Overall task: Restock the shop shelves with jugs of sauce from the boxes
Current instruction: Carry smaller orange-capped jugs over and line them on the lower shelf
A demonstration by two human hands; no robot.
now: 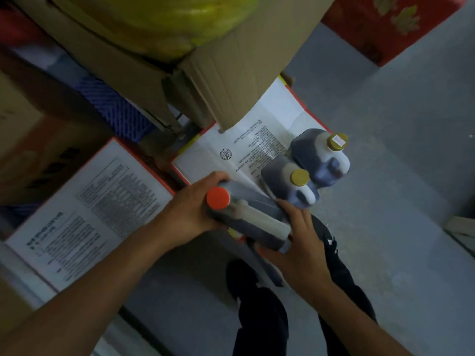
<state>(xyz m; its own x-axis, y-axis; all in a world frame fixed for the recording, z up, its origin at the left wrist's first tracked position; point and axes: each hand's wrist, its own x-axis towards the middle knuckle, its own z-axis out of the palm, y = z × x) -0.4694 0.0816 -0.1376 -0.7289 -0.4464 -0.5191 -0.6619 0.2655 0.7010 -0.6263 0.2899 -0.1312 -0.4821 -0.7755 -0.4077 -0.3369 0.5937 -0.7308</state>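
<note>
Head view, looking steeply down. Centre of frame: a jug with an orange cap (218,198), dark sauce inside, lies tilted on its side between both hands, cap toward lower left. Left hand (189,210) wraps the neck end just behind the cap, fingers curled over the far side; its grip is closed on the jug. Right hand (299,249) cups the base end from the right and below, fingers bent round the bottom edge, also holding the jug. Two-handed hold probably because the jug is full and heavy, and sideways is how it comes out of a box.

Right of centre: two gold-capped jugs, near one (293,185) and far one (321,156), stand upright and touching on the printed white box (246,140). They look parked there as a staging spot, caps up so they don't leak.

Lower left: a second printed white box (87,214), closed face up. Top of frame: a plain cardboard carton (231,68) overhangs the white box, with a yellow-green bundle (164,19) in it. Grey floor (398,98) on the right; the person's dark trouser legs (259,317) at the bottom. Red patterned box (390,24) upper right.

No shelf in view, so shelving not yet begun; jug likely headed beside the other two.
</note>
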